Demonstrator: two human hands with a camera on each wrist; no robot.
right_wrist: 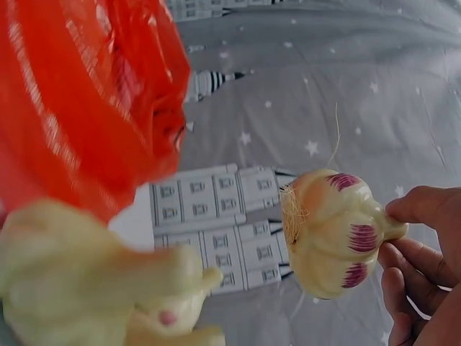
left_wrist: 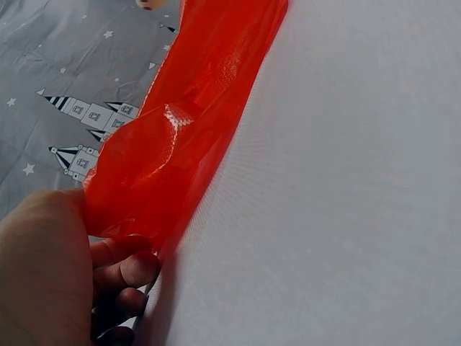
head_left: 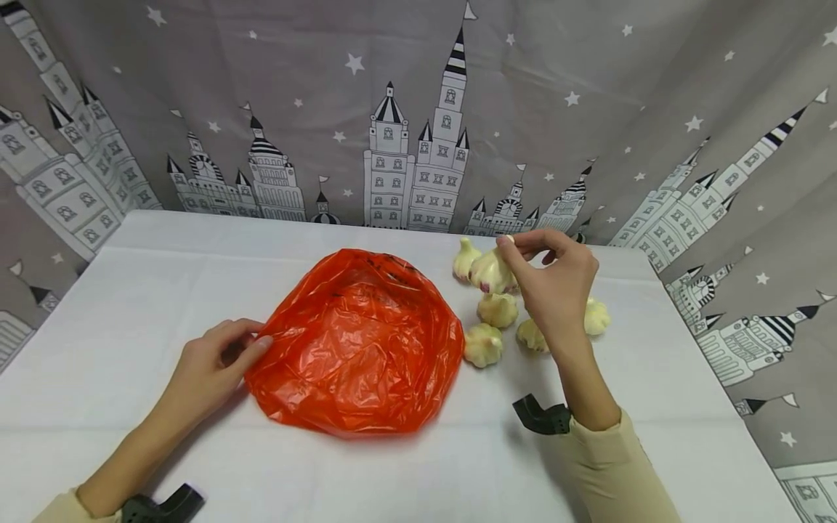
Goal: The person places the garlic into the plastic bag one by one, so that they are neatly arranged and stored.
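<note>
Off to the right of the red bag (head_left: 407, 407), toward its far side, I see the person's right hand (head_left: 556, 272) pinching a garlic bulb (head_left: 492, 273) by its stem, thumb and fingertips together on it. Seen from that wrist, the bulb bears purple streaks and a tuft of stringy roots. At the bag's left edge, the left hand (head_left: 212, 359) has thumb and fingers clamped on the rim, the plastic caught between them. The bag itself is crinkled and glossy, its mouth spread wide. Several more bulbs (head_left: 498, 310) lie to its right, one (head_left: 484, 345) just beside its edge and another (head_left: 596, 317) well apart, past the right wrist. All around the bag stretches a white cloth (head_left: 314, 479), and beyond it hangs a grey curtain (head_left: 536, 87) printed with castles and stars. Nearer than the bag, cream sleeves (head_left: 617, 465) cover both forearms.
</note>
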